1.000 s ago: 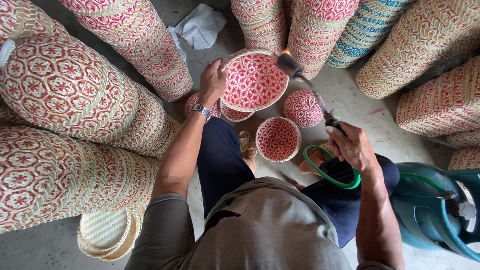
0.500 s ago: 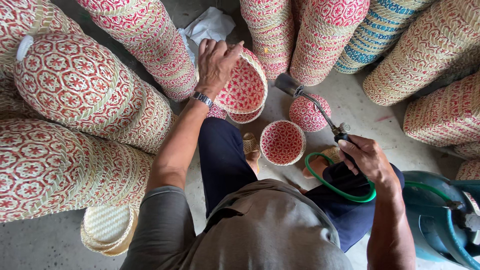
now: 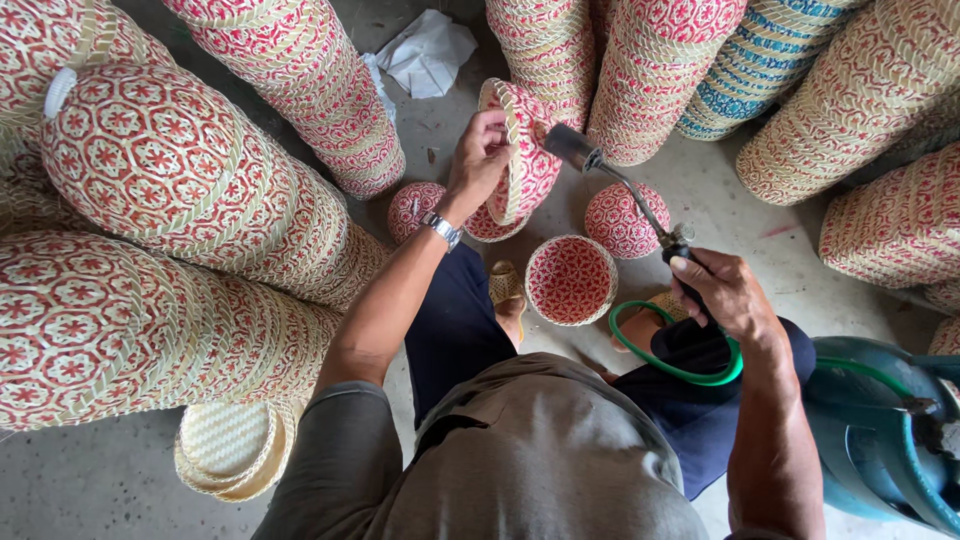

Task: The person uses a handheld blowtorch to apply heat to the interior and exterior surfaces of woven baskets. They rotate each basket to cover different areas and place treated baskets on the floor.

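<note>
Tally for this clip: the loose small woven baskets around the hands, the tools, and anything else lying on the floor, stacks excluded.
Red-patterned basket held on edge in the left hand: 1
Small red-patterned baskets on the floor: 4
Gas torch in the right hand: 1
Green hose: 1
Blue gas cylinder: 1
White crumpled sheet: 1
Total: 9

We are looking down at a grey concrete floor (image 3: 100, 490), ringed by tall stacks of red-and-cream woven baskets (image 3: 300, 80); one blue-patterned stack (image 3: 770, 80) is leaning among them, and crumpled white paper (image 3: 430, 50) is lying nearby in soft daylight.
</note>
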